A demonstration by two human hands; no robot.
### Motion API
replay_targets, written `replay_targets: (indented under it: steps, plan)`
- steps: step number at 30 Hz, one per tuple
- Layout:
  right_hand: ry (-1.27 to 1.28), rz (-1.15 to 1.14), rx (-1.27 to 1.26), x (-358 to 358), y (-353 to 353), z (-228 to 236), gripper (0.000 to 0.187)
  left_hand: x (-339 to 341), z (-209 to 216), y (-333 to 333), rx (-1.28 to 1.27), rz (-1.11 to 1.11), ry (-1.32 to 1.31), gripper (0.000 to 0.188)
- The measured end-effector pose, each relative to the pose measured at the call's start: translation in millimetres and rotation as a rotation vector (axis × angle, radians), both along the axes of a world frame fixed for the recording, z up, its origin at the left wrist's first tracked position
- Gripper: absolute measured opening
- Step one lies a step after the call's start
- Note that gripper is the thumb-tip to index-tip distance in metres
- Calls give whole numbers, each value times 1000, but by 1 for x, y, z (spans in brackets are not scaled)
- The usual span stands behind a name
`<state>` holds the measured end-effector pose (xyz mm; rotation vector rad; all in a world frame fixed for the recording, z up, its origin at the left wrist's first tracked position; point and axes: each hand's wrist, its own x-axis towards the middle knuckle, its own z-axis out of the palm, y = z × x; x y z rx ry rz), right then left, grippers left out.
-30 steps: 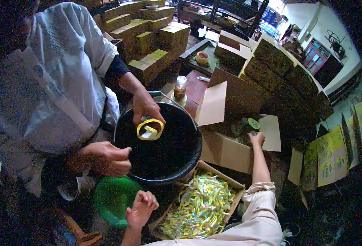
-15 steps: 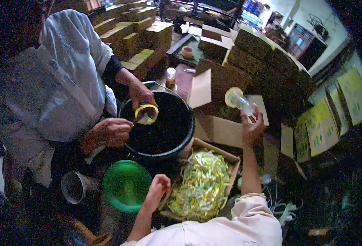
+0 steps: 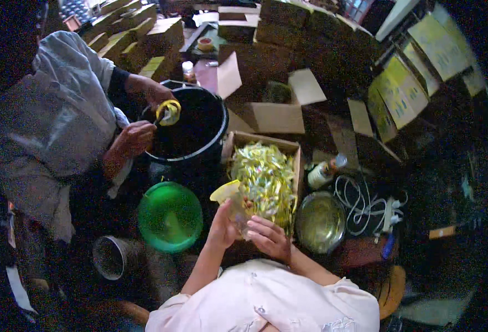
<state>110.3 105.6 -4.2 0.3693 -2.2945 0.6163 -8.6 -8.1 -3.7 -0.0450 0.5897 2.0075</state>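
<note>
While both hands are raised together in front of the chest, the scene is laid out as follows.

Held thing: a clear jar (image 3: 236,207) with a yellow lid (image 3: 225,191) is kept between the two hands, just at the near edge of the carton (image 3: 296,160).
Left hand: the left hand (image 3: 222,226) is closed round the jar's left side, thumb up along it.
Right hand: the right hand (image 3: 268,238) is curled against the jar's lower right side; how firmly it is gripped cannot be told.
Axis: the jar is tilted, lid up and to the left, base down toward the right hand.
Nearer hand: both are touching; the lid is nearer the left.
Carton: open, filled with yellow-green sachets (image 3: 263,180), directly beyond the hands.
Green bowl (image 3: 170,217): left of the hands, nothing seen in it.
Metal bowl (image 3: 320,222): right of the carton; contents cannot be told.
Black tub (image 3: 191,124): far left, a co-worker's hands over it with a second yellow lid (image 3: 169,112).
Bottle (image 3: 325,171): lying beside the carton's right wall.
</note>
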Motion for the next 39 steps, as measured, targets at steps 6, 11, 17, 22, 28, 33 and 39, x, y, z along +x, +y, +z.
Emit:
replay_targets:
  steps: [6,11,17,22,28,33,39]
  plan:
    - [-34,-633,-286,74,6,-27,29,4,-18,-23,-167,19,105,38]
    - [453,-1353,-957,184,71,-84,15,8,2,-36,-49,101,257,38]
    - [371,-1462,-1087,250,87,-159,27,16,13,-41,-94,86,187,39]
    - [71,-1609,-1466,265,90,-187,43,15,-2,-47,31,59,189,35]
    - [36,-1542,-1759,258,113,-208,37,35,18,-37,-279,159,310,35]
    - [32,-1420,-1788,238,117,-199,38,23,-11,-37,-148,-9,232,37]
    - [305,-1184,-1776,282,124,-225,28,14,5,-9,-185,205,1002,45]
